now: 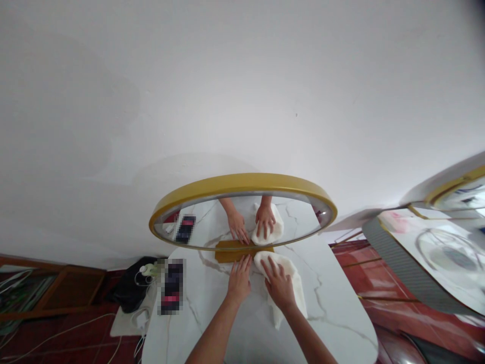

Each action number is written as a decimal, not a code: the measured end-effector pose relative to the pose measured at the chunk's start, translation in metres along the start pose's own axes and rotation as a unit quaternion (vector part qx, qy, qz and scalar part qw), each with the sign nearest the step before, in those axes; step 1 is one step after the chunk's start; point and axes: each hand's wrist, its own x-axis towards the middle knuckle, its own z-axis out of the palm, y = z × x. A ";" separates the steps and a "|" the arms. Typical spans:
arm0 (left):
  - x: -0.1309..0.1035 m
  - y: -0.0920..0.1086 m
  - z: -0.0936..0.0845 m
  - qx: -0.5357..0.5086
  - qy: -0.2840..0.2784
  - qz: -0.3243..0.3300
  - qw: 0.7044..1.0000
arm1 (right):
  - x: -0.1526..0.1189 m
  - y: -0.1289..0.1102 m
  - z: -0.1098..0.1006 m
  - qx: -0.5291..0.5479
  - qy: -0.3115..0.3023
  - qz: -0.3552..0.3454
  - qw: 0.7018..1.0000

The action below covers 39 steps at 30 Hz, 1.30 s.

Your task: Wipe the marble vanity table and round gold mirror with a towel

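Note:
A gold-framed oval mirror (242, 180) stands at the back of a white marble-patterned table (341, 313), on a flat gold base (223, 256). My left hand (239, 281) lies with its fingers stretched out, the tips at the front edge of the base. A white cloth (299, 288) is spread on the table beneath my right hand (279, 284), whose fingers are apart and rest flat on it. Both hands and the cloth show again as reflections in the mirror.
A blurred-out dark rectangular item (172, 287) lies on the table's left side. Beyond that edge are a black bag (132, 290) and white cables. A second white table (447, 253) with another mirror stands at the right.

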 end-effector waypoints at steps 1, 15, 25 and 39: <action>0.000 0.000 0.001 0.000 -0.002 -0.003 1.000 | 0.002 0.001 -0.001 -0.001 -0.005 0.001 1.000; -0.002 0.002 -0.010 -0.016 -0.021 -0.014 1.000 | 0.032 0.009 -0.008 -0.016 -0.017 0.052 0.998; -0.001 0.000 -0.005 -0.021 -0.018 -0.011 1.000 | 0.032 0.010 -0.010 -0.009 -0.031 0.040 0.999; -0.001 0.000 -0.001 -0.023 -0.005 -0.014 1.000 | 0.039 0.018 -0.011 -0.028 -0.028 0.034 0.999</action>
